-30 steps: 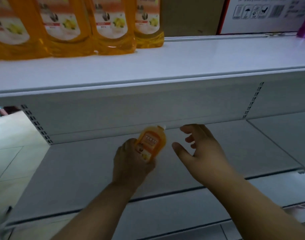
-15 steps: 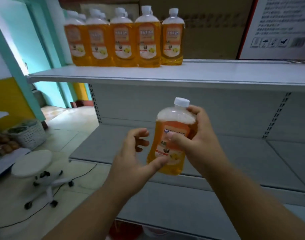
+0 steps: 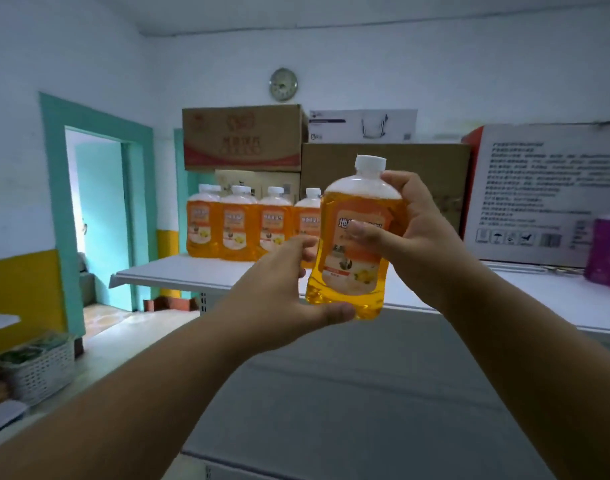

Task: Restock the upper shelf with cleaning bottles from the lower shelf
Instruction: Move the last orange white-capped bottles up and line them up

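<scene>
Both my forearms reach up from the bottom of the view, and here's my left hand [image 3: 279, 299], thumb curled under the base of the orange bottle [image 3: 352, 251], fingers wrapping its left side. My right hand [image 3: 414, 233] grips the bottle's right flank, fingers curled behind near the shoulder and thumb laid across the label (so both hands are closed on the one bottle). It stands nearly upright between my palms, tilted a touch, white cap [image 3: 370, 163] at twelve o'clock, held up in the air in front of the upper shelf [image 3: 192, 273] and touching no shelf. Below my hands lies the grey lower shelf [image 3: 366, 393].

Beyond, at ten o'clock from the bottle, a row of matching orange bottles [image 3: 239, 223] stands on the upper shelf. At three o'clock, a purple bottle [image 3: 606, 251] sits at the frame's edge beside a white printed carton [image 3: 535, 192]. Behind the row, brown cardboard boxes [image 3: 243, 138] are stacked, and high on the wall at twelve o'clock hangs a round clock [image 3: 283, 84]. At nine o'clock there's a teal doorway [image 3: 99, 216]; at eight o'clock, a white basket [image 3: 37, 368].
</scene>
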The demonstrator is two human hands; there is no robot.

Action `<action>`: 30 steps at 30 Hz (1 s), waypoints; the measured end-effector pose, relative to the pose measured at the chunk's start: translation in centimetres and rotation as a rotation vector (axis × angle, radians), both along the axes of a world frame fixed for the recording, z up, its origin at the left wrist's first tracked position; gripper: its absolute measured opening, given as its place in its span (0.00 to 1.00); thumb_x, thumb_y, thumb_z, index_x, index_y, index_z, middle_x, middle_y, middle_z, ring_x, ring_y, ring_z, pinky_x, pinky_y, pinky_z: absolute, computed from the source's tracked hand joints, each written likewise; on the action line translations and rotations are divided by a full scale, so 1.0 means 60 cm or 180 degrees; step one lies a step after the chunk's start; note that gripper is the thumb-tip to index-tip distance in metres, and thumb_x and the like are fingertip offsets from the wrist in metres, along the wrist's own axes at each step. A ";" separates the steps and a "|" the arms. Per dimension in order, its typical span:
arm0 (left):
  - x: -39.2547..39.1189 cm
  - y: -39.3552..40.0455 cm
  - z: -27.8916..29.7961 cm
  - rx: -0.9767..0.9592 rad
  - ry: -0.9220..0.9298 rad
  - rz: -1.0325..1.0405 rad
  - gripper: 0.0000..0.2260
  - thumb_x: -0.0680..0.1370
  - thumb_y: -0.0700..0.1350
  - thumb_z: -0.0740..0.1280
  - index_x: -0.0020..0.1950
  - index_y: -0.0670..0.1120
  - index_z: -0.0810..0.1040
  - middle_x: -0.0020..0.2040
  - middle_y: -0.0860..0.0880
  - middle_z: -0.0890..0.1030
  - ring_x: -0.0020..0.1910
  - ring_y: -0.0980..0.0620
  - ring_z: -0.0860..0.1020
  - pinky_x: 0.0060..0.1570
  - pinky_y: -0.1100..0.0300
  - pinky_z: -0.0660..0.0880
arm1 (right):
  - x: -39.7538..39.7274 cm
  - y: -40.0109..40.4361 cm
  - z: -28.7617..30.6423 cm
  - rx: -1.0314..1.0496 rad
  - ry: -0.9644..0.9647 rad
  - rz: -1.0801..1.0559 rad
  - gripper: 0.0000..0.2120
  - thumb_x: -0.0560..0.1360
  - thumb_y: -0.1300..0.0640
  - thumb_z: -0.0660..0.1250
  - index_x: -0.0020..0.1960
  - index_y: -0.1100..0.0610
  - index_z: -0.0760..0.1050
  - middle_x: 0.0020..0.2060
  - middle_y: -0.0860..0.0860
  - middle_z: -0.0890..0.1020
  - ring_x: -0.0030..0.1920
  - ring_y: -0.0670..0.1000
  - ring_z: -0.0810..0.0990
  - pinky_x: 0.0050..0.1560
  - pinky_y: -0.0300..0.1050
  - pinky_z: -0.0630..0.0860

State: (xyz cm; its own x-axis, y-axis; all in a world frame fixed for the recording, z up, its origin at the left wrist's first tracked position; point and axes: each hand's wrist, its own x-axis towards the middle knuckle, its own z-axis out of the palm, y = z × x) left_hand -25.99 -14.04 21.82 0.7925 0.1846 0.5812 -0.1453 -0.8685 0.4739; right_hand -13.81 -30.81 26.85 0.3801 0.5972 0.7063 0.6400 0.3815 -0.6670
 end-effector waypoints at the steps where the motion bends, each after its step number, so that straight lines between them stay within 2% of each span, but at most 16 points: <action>1: 0.016 0.013 0.014 0.0059 0.0045 0.0030 0.48 0.56 0.80 0.67 0.72 0.62 0.62 0.64 0.61 0.73 0.59 0.61 0.73 0.47 0.63 0.70 | 0.012 0.008 0.011 -0.0003 -0.0003 -0.0037 0.32 0.67 0.50 0.77 0.66 0.48 0.65 0.49 0.42 0.81 0.55 0.51 0.83 0.46 0.49 0.82; 5: 0.097 0.069 0.048 0.0457 0.0451 0.0102 0.46 0.60 0.76 0.69 0.74 0.61 0.60 0.71 0.57 0.72 0.63 0.56 0.72 0.54 0.57 0.72 | 0.074 0.037 0.031 -0.0107 -0.0111 -0.0384 0.29 0.67 0.48 0.77 0.62 0.40 0.67 0.48 0.38 0.80 0.53 0.46 0.83 0.42 0.43 0.82; 8: 0.162 0.104 0.046 0.0767 0.0777 -0.0025 0.40 0.64 0.77 0.67 0.71 0.61 0.63 0.70 0.56 0.73 0.60 0.57 0.72 0.50 0.60 0.69 | 0.125 0.059 0.027 -0.0303 -0.0027 -0.0690 0.30 0.63 0.46 0.78 0.60 0.37 0.67 0.46 0.36 0.80 0.51 0.44 0.83 0.40 0.42 0.81; 12: 0.234 0.131 0.035 0.0704 0.1041 -0.0218 0.38 0.68 0.77 0.62 0.72 0.57 0.66 0.70 0.53 0.73 0.65 0.52 0.73 0.57 0.55 0.73 | 0.178 0.087 0.012 -0.0484 0.0149 -0.0991 0.30 0.62 0.47 0.78 0.59 0.37 0.68 0.51 0.45 0.80 0.49 0.44 0.84 0.39 0.41 0.81; 16: 0.266 0.140 0.006 0.1095 0.1161 -0.0074 0.41 0.69 0.78 0.56 0.72 0.52 0.69 0.71 0.49 0.73 0.67 0.48 0.71 0.61 0.50 0.72 | 0.202 0.105 -0.003 -0.0539 0.0391 -0.1233 0.29 0.68 0.54 0.77 0.61 0.39 0.67 0.56 0.48 0.78 0.51 0.47 0.83 0.42 0.43 0.82; 18: 0.273 0.147 -0.006 0.1137 0.1257 0.0016 0.44 0.67 0.80 0.52 0.71 0.51 0.71 0.70 0.49 0.73 0.66 0.47 0.71 0.62 0.48 0.72 | 0.202 0.105 -0.011 -0.0698 0.0308 -0.1527 0.34 0.68 0.53 0.78 0.65 0.36 0.62 0.55 0.42 0.77 0.50 0.42 0.83 0.41 0.40 0.81; 20: 0.280 0.150 -0.011 0.1172 0.1354 0.0105 0.46 0.64 0.83 0.49 0.67 0.52 0.73 0.67 0.48 0.75 0.63 0.47 0.72 0.60 0.46 0.73 | 0.198 0.101 -0.019 -0.1085 -0.0102 -0.1982 0.48 0.65 0.50 0.80 0.71 0.29 0.52 0.50 0.31 0.73 0.45 0.37 0.81 0.37 0.32 0.77; 21: 0.283 0.151 -0.013 0.1216 0.1375 0.0141 0.47 0.62 0.84 0.49 0.66 0.52 0.73 0.66 0.48 0.75 0.62 0.47 0.71 0.60 0.45 0.73 | 0.199 0.099 -0.024 -0.1252 -0.0303 -0.2229 0.53 0.63 0.49 0.81 0.72 0.29 0.47 0.48 0.28 0.71 0.43 0.36 0.80 0.36 0.31 0.74; 23: 0.289 0.152 -0.014 0.1259 0.1425 0.0181 0.48 0.61 0.84 0.48 0.65 0.52 0.73 0.67 0.47 0.73 0.63 0.46 0.70 0.61 0.45 0.72 | 0.202 0.101 -0.029 -0.1413 -0.0533 -0.2563 0.58 0.62 0.46 0.81 0.74 0.32 0.42 0.46 0.30 0.72 0.41 0.37 0.77 0.37 0.30 0.70; 27: 0.290 0.151 -0.015 0.1366 0.1494 0.0176 0.49 0.62 0.84 0.47 0.68 0.51 0.72 0.69 0.45 0.72 0.63 0.44 0.70 0.60 0.44 0.71 | 0.228 0.131 -0.026 -0.1492 -0.0578 -0.2926 0.52 0.66 0.49 0.80 0.77 0.45 0.48 0.56 0.46 0.78 0.48 0.45 0.77 0.40 0.36 0.71; 30: 0.287 0.149 -0.012 0.1417 0.1535 0.0192 0.50 0.62 0.83 0.47 0.70 0.50 0.71 0.71 0.44 0.70 0.65 0.42 0.69 0.62 0.43 0.70 | 0.251 0.156 -0.025 -0.1537 -0.0577 -0.3099 0.50 0.67 0.50 0.79 0.77 0.48 0.48 0.58 0.50 0.79 0.48 0.47 0.76 0.44 0.40 0.73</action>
State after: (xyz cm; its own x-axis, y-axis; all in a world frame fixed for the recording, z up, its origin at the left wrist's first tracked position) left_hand -8.78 -5.13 21.10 0.9790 0.0609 0.1947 0.0485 -0.9965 0.0674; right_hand 1.24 -21.42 25.35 0.7523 0.3266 0.5722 0.6289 -0.6149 -0.4759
